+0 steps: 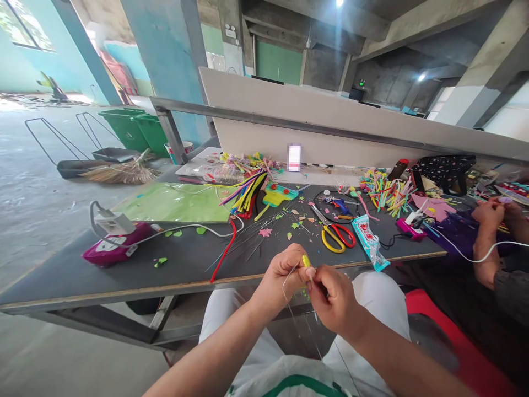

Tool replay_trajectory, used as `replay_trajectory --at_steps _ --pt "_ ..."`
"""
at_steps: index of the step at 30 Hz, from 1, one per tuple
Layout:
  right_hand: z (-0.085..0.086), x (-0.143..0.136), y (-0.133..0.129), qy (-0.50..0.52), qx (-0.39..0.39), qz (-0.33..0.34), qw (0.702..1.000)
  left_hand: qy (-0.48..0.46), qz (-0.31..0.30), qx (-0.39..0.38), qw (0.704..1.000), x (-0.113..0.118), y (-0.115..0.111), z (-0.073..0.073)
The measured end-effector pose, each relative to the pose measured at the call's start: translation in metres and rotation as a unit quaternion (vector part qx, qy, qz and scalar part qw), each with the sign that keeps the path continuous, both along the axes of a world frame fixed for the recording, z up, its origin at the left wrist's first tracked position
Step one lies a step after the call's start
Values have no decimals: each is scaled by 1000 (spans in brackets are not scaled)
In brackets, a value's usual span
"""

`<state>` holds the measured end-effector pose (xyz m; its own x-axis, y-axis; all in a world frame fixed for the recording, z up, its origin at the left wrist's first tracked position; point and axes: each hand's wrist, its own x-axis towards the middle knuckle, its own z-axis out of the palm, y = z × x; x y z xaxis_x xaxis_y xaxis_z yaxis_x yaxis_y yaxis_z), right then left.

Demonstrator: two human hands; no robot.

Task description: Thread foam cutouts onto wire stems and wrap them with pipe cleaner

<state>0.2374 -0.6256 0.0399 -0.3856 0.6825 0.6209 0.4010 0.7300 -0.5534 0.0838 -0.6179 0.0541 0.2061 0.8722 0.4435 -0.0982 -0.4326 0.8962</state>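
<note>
Just past the table's front edge, above my lap, both my hands meet around a small yellow piece [306, 260]. My left hand [283, 270] pinches it between thumb and fingers, its tip showing above them. Against its lower end press the thumb and fingertips of my right hand [334, 298]; whether they grip the piece or the wire is hidden. A thin wire [289, 309] loops out by my left hand and hangs toward my lap. On the table beyond lie scissors [335, 236] with yellow and red handles, and a red pipe cleaner [224, 251].
Scattered paper scraps [265, 232] and thin wires cover the tabletop. Bundled pipe cleaners [252, 190], a glue gun [341, 207], a blue wrapper [368, 242] and a phone [294, 157] stand farther back. Power strips [118, 242] sit at both sides. Another person's hands [490, 212] work at right.
</note>
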Motion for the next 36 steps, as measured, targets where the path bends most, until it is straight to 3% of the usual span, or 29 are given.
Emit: replay_trajectory --at_steps 2,3,5,7,10,14,17,21,25,29,33,36 --pt "-2 -1 0 -11 58 -37 998 -1 1 -3 1000 2 0 0" --pt "-2 -1 1 -7 51 -42 998 -6 -2 -10 1000 2 0 0" --pt "1 0 4 20 -47 -13 999 -27 -10 -34 999 1 1 0" --pt "5 2 7 67 -227 62 970 -59 -22 -64 996 -1 3 0" --pt "8 6 14 152 -462 213 847 -101 -84 -125 983 -3 6 -3" --pt "-1 5 24 222 -580 377 687 -153 -164 -169 960 -1 6 -4" --pt "-7 0 29 248 -594 450 619 -181 -189 -187 947 1 6 -3" --pt "-11 -6 32 276 -605 487 567 -182 -202 -206 940 2 5 -2" --pt "-15 -8 34 266 -617 487 557 -172 -193 -225 939 3 4 -2" --pt "-21 -5 37 248 -625 470 572 -148 -172 -239 944 2 3 -1" --pt "-21 -2 37 234 -615 433 616 -129 -172 -223 951 -1 4 -1" --pt "-13 -2 34 230 -581 371 687 -129 -146 -203 960 -2 8 -4"
